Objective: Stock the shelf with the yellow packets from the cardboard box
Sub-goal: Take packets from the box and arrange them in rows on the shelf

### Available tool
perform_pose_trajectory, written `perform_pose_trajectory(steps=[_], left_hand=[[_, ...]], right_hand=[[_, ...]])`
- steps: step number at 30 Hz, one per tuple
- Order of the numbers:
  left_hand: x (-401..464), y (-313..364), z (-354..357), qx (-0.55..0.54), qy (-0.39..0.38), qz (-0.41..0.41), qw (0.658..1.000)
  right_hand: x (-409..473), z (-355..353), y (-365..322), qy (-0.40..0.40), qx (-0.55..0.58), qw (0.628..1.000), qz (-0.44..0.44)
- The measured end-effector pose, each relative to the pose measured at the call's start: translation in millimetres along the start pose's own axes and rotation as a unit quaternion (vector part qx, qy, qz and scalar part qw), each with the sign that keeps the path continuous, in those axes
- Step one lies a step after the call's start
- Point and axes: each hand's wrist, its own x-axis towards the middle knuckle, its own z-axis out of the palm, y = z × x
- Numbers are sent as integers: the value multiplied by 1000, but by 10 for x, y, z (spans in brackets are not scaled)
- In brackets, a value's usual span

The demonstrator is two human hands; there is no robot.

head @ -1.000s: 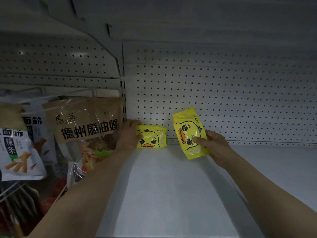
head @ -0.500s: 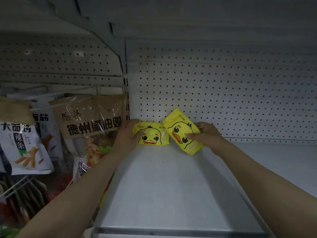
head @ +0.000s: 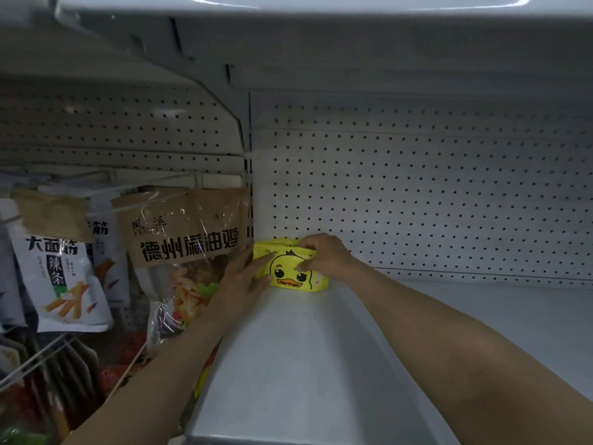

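We have a single head-worn wide-angle view that looks forward and slightly down along both forearms into the near shelf (head: 288, 364), facing its pegboard back wall (head: 417, 203) at close range, with hanging snack bags (head: 179, 239) at the left edge.

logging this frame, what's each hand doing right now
left hand: open, fingers against the yellow packet
right hand: gripping the packet's top edge
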Motion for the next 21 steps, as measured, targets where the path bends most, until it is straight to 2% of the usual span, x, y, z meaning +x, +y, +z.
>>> perform_pose_trajectory(steps=[5,10,18,21], left_hand=[[-14,15,36,68,-39,-12,997],[-11,73,47,174,-59,-13,983],[-18,65,81,195,-56,-4,979],[-3,126,54,188,-73,-30,979]], right_hand=[[-14,100,8,71,-67,995,-26],[-76,141,43,73,-154,984,-58],[-115,166,-28,98,-273,953,-89],[-110,211,-81,109,-324,933,-110]])
